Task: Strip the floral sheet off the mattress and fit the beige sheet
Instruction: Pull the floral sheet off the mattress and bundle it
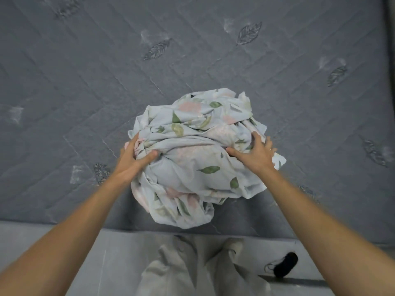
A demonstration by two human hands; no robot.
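Fingertips of the left hand [133, 154] sink out of sight into the bunched pale floral sheet [198, 159] it grips, while the right hand [255, 151] presses spread fingers on its far side, atop the bare grey quilted mattress [192, 50].

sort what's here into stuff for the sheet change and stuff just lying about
For the job:
floral sheet, bundled on the mattress
left hand and right hand, both on the bundle

Lying about:
black object on the floor

The beige sheet is not in view.
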